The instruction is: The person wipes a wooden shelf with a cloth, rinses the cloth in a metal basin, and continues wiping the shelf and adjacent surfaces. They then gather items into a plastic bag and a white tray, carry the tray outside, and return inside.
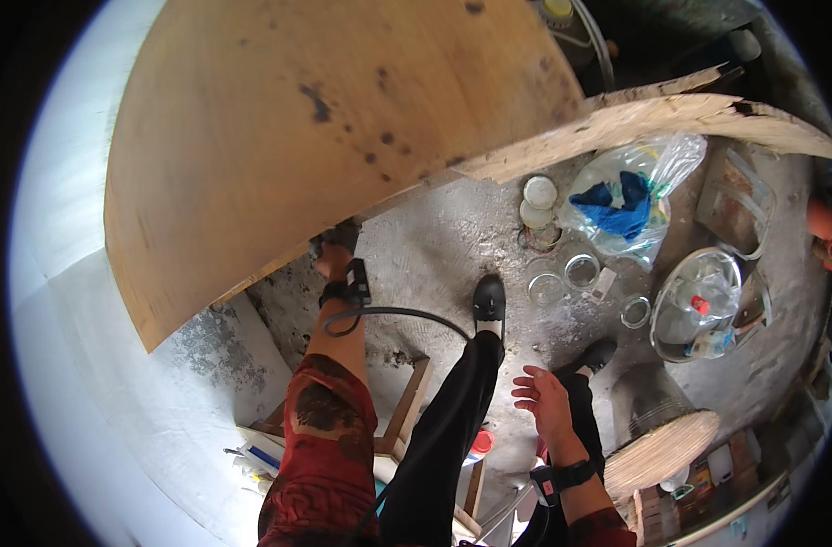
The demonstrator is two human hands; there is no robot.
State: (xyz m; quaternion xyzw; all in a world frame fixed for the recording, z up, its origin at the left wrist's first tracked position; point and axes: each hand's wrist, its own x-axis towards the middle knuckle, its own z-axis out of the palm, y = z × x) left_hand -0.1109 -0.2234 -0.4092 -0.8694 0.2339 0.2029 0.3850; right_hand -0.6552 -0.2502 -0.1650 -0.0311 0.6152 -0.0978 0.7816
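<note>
A large wooden board (251,137) with dark stains spans the upper left. At its lower edge is my left hand (334,254), partly hidden; a dark object shows by its fingers, and whether the hand grips the object or the board is unclear. My right hand (544,402) hangs above the floor with its fingers apart and nothing in it. Both wrists carry strapped devices, and a black cable (416,312) runs from the left one. Below the board are my black shoes, one of them (489,298) between the hands.
Right of my feet lie glass jars (582,271), round lids (540,193), a plastic bag with blue cloth (617,205) and a metal basin (662,335) holding plastic bottles. A round stool-like object (662,455) stands lower right. Wooden legs (409,403) stand near my left leg.
</note>
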